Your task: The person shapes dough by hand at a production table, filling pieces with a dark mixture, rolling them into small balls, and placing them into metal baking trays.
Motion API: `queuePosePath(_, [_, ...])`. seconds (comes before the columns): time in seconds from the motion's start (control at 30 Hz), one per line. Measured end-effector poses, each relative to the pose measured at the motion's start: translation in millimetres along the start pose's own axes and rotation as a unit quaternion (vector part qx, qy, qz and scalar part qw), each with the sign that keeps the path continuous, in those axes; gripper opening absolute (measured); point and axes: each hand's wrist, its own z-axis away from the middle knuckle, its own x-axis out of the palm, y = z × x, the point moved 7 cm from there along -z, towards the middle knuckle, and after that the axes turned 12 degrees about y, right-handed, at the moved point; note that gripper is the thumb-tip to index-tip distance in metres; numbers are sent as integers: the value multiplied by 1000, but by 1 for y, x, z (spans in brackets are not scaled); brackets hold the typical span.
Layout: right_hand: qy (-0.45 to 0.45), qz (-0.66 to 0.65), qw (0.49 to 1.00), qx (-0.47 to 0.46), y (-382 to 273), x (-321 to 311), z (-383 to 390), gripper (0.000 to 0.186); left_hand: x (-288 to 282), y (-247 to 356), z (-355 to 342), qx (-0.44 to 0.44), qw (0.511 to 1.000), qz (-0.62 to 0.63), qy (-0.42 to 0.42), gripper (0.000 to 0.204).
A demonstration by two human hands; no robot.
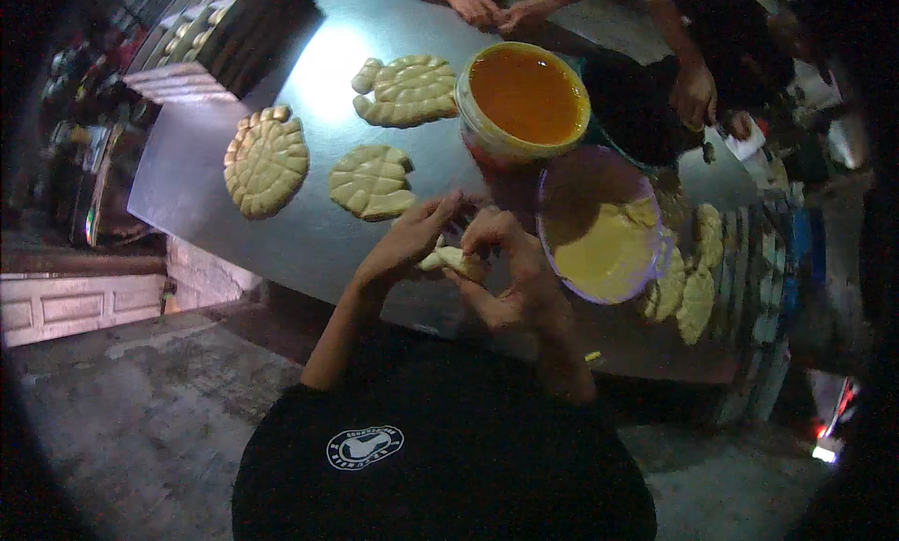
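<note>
A small pale lump of dough (456, 260) is between my two hands, over the table's near edge. My left hand (412, 246) supports it from the left, its fingers curving around the far side. With thumb and bent fingers, my right hand (510, 269) pinches the dough's right end. Just beyond lies a flat, scored dough shape (372, 182) with a notch in its right side. A rounder scored dough shape (267, 162) rests further left, and another one (407, 91) is behind.
A bucket of orange liquid (524, 93) stands on the metal table (187, 176), beside a bowl of pale yellow contents (604, 251). More dough pieces (695, 302) are at the right. Stacked trays (183, 80) stand far left. Other people's hands (695, 96) work across the table.
</note>
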Motion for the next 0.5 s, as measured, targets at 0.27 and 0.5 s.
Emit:
queuePosePath(0.27, [230,74,970,19,-30,-122,82,43,128,30,66,114,975,192,-10,35])
queuePosePath(0.5, [297,-247,908,162,-4,-153,125,43,178,38,103,400,915,28,46,44])
